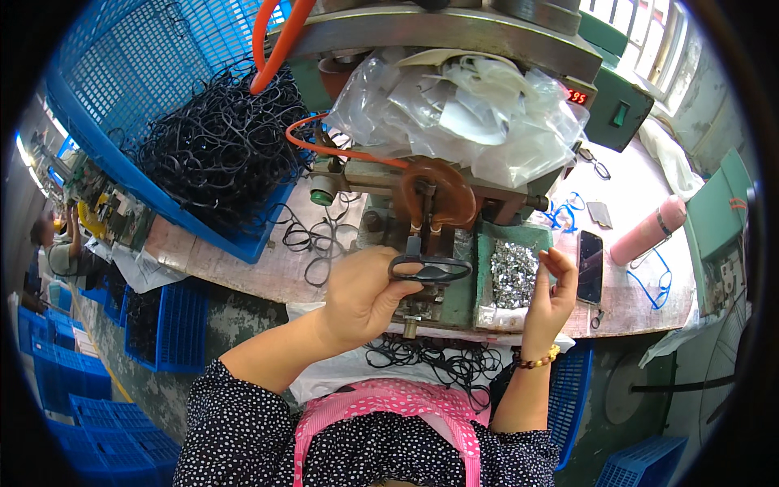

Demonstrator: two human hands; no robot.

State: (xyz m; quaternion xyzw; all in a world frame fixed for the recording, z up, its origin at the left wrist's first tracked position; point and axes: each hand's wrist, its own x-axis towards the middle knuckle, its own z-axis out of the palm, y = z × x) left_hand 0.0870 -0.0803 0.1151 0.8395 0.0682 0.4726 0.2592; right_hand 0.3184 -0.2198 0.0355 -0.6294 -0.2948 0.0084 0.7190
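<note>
My left hand [367, 290] grips a black eyeglass frame [430, 269] and holds it against the fixture of a small bench machine [422, 207] with a copper coil. Raised beside a green tray [484, 280] of small shiny metal parts [513, 272], my right hand [553, 292] has its fingers loosely curled; whether it pinches a part I cannot tell. A wrinkled clear plastic bag [462, 109] lies on top of the machine. More black frames [438, 357] are heaped in my lap.
A blue mesh basket [122, 97] full of black frames [223, 150] stands at the left of the worn table [235, 264]. A dark phone [590, 266], a pink bottle [649, 230] and blue frames [568, 213] lie at right. Blue crates [89, 406] stack on the floor. Another person [57, 247] works far left.
</note>
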